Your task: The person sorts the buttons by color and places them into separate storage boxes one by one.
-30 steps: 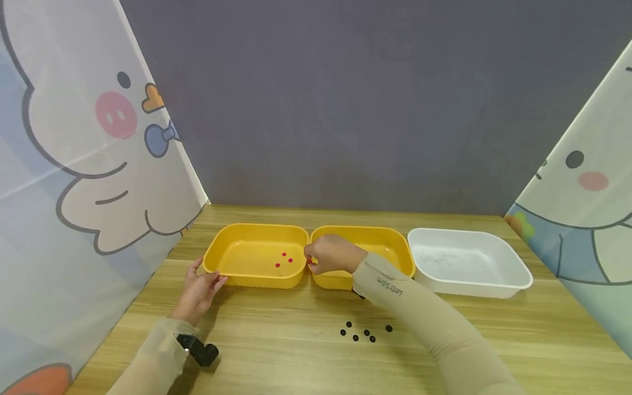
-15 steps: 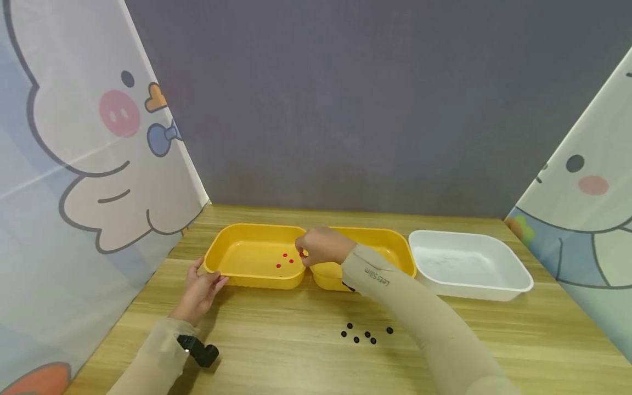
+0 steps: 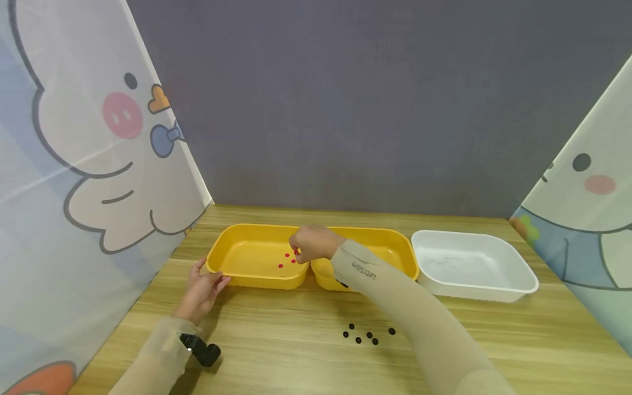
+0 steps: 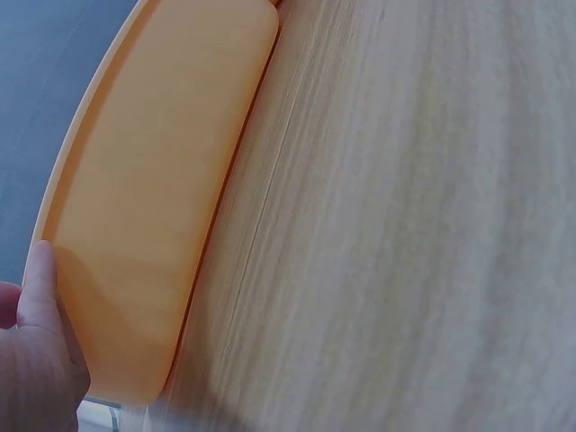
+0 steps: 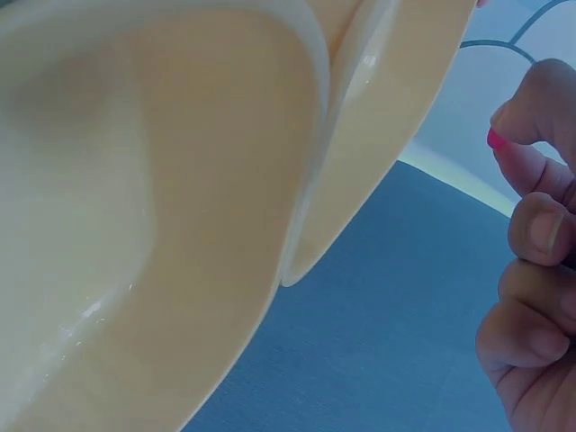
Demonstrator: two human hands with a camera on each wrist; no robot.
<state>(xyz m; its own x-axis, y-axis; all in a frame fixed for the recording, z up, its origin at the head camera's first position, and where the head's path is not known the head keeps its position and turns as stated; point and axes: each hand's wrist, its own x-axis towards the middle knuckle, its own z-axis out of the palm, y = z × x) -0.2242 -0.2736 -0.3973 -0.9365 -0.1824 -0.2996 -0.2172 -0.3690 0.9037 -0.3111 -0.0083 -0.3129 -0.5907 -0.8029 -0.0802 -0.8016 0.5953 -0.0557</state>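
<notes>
At the left, my left hand (image 3: 199, 293) grips the near-left corner of a yellow tray (image 3: 261, 282); the left wrist view has the thumb (image 4: 40, 279) against the tray's rim. My right hand (image 3: 316, 243) is above the right end of that tray, near where it meets a second yellow tray (image 3: 375, 238). Between right thumb and index finger is a small red round piece (image 5: 496, 139), its other fingers curled in. Several like red pieces (image 3: 281, 266) lie on the left tray's floor under the hand. The right forearm hides part of the second tray.
A white tray (image 3: 474, 289) stands at the right of the yellow ones. Several small black round pieces (image 3: 369, 335) lie on the wooden table (image 3: 276, 345) in front. A grey wall (image 3: 345, 109) rises behind, with cartoon-printed sheets (image 3: 113, 192) at both sides.
My right hand has moved left with the red piece, from the second yellow tray's left edge to over the left tray. My left hand has stayed at its corner.
</notes>
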